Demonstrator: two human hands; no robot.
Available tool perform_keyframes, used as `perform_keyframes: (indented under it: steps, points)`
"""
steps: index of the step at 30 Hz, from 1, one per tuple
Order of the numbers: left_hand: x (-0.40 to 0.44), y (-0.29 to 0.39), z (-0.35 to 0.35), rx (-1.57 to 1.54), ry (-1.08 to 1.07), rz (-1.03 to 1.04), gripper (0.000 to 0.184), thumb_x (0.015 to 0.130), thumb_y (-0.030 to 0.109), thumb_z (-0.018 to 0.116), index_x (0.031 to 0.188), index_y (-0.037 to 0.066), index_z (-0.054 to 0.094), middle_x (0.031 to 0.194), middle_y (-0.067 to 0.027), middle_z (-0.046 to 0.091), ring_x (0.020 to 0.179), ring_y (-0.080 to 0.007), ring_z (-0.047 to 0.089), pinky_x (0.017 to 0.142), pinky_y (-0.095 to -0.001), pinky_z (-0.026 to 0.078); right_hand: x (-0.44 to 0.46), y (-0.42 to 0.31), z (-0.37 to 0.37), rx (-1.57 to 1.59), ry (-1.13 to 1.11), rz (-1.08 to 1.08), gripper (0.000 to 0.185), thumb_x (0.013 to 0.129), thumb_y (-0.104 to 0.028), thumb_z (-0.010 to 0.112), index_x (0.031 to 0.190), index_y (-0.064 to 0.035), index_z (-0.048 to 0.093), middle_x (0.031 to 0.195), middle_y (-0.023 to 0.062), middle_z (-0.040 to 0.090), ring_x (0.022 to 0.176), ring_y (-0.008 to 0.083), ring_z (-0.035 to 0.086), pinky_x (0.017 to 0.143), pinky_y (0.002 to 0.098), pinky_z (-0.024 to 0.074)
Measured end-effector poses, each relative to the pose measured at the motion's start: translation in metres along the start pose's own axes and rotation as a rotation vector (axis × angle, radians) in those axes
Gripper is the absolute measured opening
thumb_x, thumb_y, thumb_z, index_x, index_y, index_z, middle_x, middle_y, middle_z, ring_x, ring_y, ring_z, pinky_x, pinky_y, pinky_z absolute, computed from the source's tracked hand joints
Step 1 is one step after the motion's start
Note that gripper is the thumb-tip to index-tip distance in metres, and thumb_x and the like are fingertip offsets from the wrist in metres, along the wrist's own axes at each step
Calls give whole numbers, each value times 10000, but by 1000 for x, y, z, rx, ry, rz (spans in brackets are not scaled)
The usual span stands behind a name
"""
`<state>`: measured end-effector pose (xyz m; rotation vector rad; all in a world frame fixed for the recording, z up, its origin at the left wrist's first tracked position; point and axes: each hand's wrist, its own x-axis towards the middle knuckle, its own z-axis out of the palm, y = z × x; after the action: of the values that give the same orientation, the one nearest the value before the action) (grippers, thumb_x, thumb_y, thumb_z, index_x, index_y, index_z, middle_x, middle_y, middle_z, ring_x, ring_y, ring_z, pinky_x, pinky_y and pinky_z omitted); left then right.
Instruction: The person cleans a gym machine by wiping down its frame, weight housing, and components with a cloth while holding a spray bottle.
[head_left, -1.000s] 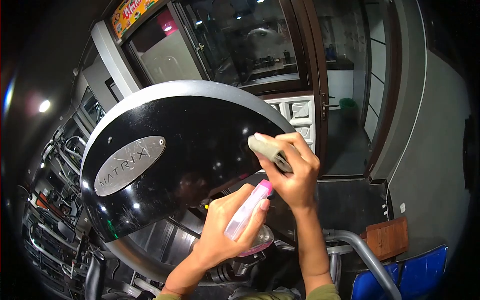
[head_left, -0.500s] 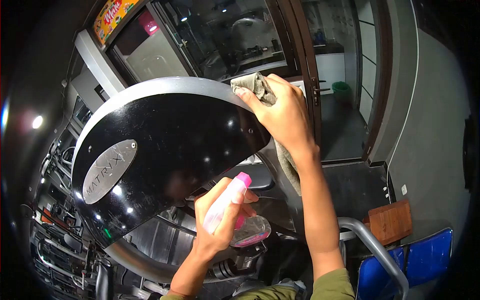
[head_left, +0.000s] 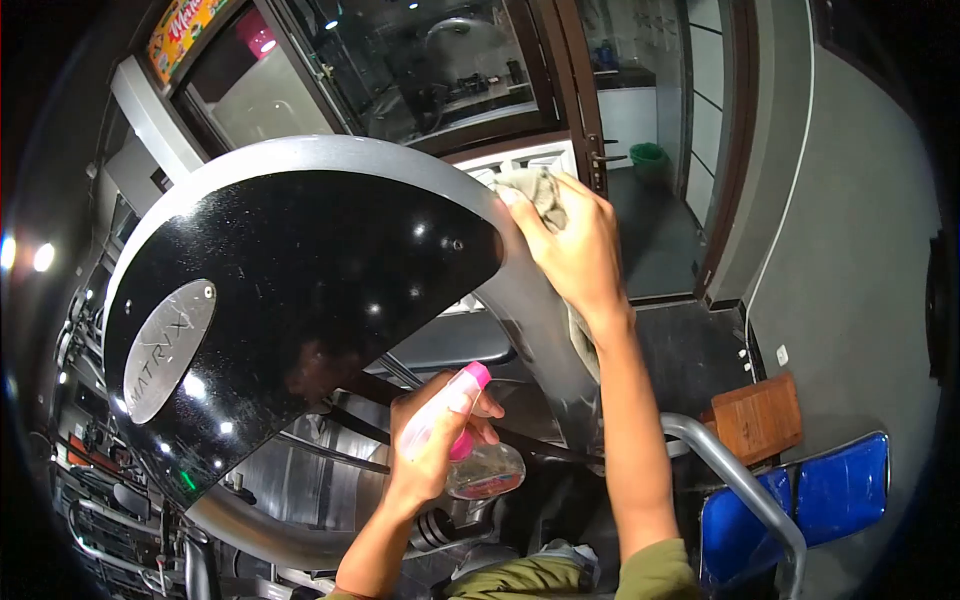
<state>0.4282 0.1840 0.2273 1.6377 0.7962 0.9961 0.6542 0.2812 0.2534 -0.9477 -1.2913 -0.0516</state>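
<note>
The right hand grasps a crumpled grey-green cloth between thumb and bent fingers, at the outer edge of the silver frame; how firmly it presses there is difficult to see; a loose part of the cloth hangs behind the wrist; the left hand is wrapped around the head of a pink and clear spray bottle, which is tilted, below the black panel with its oval MATRIX plate; blue seats stand at lower right.

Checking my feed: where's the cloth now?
In the head view, the cloth is right of upper centre, in the right hand, at the silver rim bordering the black panel.
</note>
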Motion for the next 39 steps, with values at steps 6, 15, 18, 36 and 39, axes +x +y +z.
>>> perform_keyframes:
  steps: [6, 15, 18, 36, 39]
  points:
    - [-4, -10, -1, -41, -25, -25, 444, 1010, 388, 548, 975, -47, 631, 882, -155, 694, 677, -194, 685, 628, -308, 536, -60, 17, -13, 18, 94, 3, 150, 890, -130, 683, 938, 11, 693, 844, 147, 660, 730, 316, 669, 642, 379, 512]
    - [-13, -26, 0, -212, -45, -73, 428, 1002, 404, 551, 967, -17, 617, 897, -159, 685, 676, -195, 666, 640, -317, 529, -62, -12, -9, -375, -49, -403, 416, 708, -129, 782, 1113, -132, 687, 907, 28, 601, 788, 222, 625, 620, 352, 544]
    - [-13, -23, -5, -239, -56, -76, 407, 1000, 386, 554, 962, -14, 617, 902, -158, 685, 684, -193, 661, 652, -317, 527, -68, -10, -8, -438, -13, -421, 377, 723, -142, 765, 1095, -157, 701, 896, 9, 588, 766, 198, 604, 558, 322, 527]
    - [-7, -60, -29, -435, -274, -42, 349, 1002, 259, 562, 1046, -76, 648, 857, -115, 667, 635, -152, 618, 591, -287, 488, -98, 3, -8, -361, 212, -58, 180, 962, -153, 642, 1095, -42, 592, 997, 131, 645, 850, 302, 680, 752, 385, 522]
    - [-4, -64, -30, -440, -295, -11, 368, 984, 302, 559, 998, -57, 642, 847, -133, 660, 628, -174, 612, 596, -300, 490, -149, 10, -14, -401, 316, 284, 170, 984, -187, 627, 1033, -25, 605, 881, 128, 675, 811, 260, 666, 754, 377, 510]
